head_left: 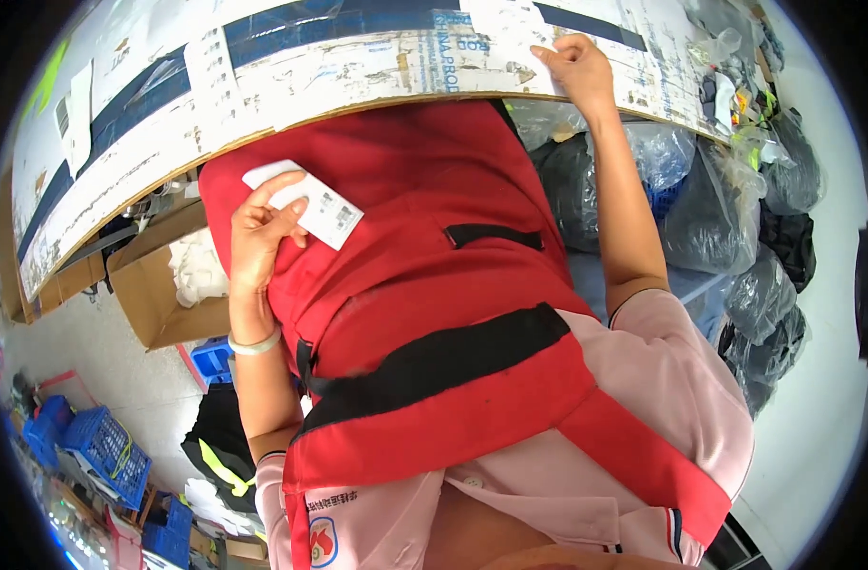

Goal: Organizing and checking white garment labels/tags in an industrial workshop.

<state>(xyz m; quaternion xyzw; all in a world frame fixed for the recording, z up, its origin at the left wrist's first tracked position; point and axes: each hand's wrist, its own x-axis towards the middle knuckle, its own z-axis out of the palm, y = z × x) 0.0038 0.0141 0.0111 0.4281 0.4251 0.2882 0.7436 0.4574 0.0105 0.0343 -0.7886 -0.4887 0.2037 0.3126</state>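
Left hand (pixel 258 237): forearm raised, wrist bent, fingers pinched on a white label card (pixel 310 204), held against the red apron (pixel 424 285), below the bench (pixel 263 76) edge. Right hand (pixel 576 66): arm outstretched, fingers curled loosely, resting empty on the bench's near edge.

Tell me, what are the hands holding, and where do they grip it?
The left hand pinches a small white label card by its left end. The right hand holds nothing, resting on the taped cardboard tabletop.
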